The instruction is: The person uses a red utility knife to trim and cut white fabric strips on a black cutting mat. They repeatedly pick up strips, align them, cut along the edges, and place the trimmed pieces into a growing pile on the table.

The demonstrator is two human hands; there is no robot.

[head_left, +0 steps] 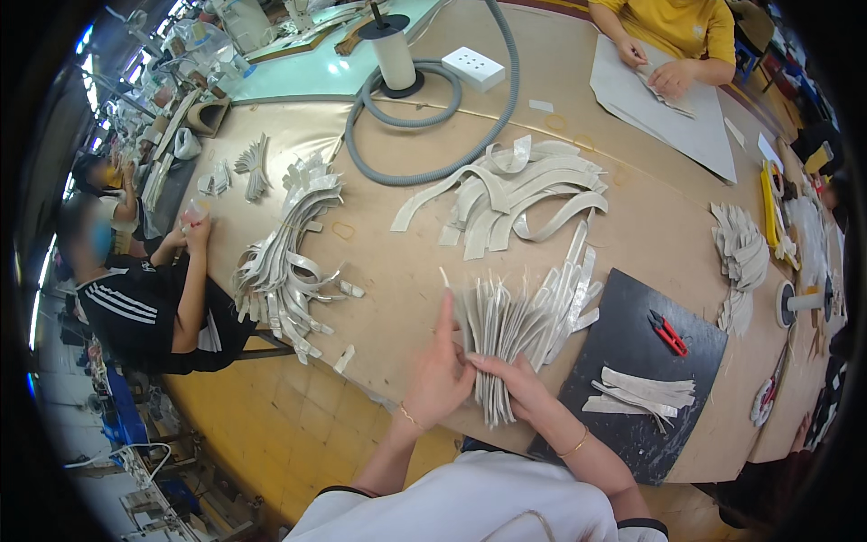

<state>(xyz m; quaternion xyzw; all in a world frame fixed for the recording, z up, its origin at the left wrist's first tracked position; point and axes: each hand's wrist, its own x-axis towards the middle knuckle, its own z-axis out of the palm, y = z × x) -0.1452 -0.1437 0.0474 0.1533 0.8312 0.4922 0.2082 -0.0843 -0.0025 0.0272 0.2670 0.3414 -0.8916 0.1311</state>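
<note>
Upright between my hands is a fanned bundle of pale grey fabric strips (494, 339), with loose threads at its top ends. My right hand (521, 387) grips the bundle low down, its thumb lying across the front. On the bundle's left side, my left hand (435, 372) closes against it, with the index finger stretched up along a strip. How its other fingers sit behind the strips is hidden. More shiny strips (569, 287) lie just right of the bundle. A dark cutting board (623, 339) beside my right forearm carries red thread snips (666, 333) and a few flat strips (643, 394).
A loose pile of curled strips (515, 194) lies ahead, another heap (293, 253) to the left, and stacked strips (741, 257) at right. A grey hose (424, 179) loops near a thread cone (394, 61) and white power socket (474, 69). Two co-workers sit left and far right.
</note>
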